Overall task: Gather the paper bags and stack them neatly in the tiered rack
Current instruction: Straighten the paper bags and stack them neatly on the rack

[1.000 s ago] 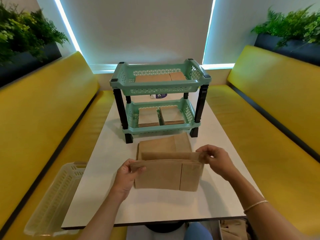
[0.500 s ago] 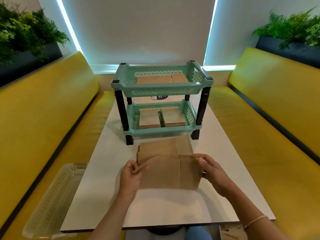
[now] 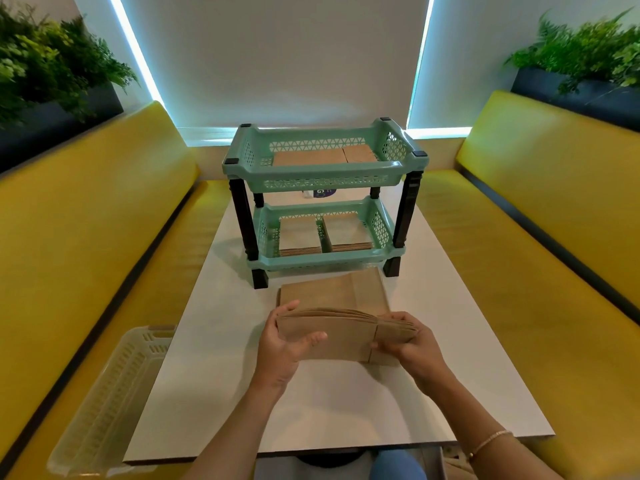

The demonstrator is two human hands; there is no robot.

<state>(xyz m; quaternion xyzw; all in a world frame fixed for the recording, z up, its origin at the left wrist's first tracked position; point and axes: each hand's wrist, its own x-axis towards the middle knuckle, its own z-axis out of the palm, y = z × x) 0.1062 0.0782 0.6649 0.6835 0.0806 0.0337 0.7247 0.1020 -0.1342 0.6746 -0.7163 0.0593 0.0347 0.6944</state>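
Quick update on the bag sorting. Had the bundle of paper bags point(image 3: 339, 336) loose and fanned open a second earlier, with one flap bent over the top. Got that sorted by this point: pulled the edges together, squared them up and stood the lot on its long edge, seemingly resting on the table point(image 3: 311, 410), right between both sets of fingers.

Gripped the left end with the left hand point(image 3: 280, 344), thumb curled onto the near face, fingers wrapped round the back with the tips just peeking over the top edge. Pinched the right end with the right hand point(image 3: 412, 344), fingers pressed together along the top and back, thumb on the near side. Ended up with a tighter hold than half a second before.

Left a second flat pile of bags point(image 3: 332, 291) lying on the table just beyond the fingertips, same spot as before. Further past that, saw the tiered rack point(image 3: 325, 173) with bags already in the upper tray point(image 3: 311, 157) and two neat stacks in the lower tray point(image 3: 348, 230).

Meaning for the task, probably: done tidying this bundle, ready to carry it forward over the flat pile and into a tray. Couldn't tell which tier from here. Worth watching for the middle sagging too, with thin paper held only at the ends.
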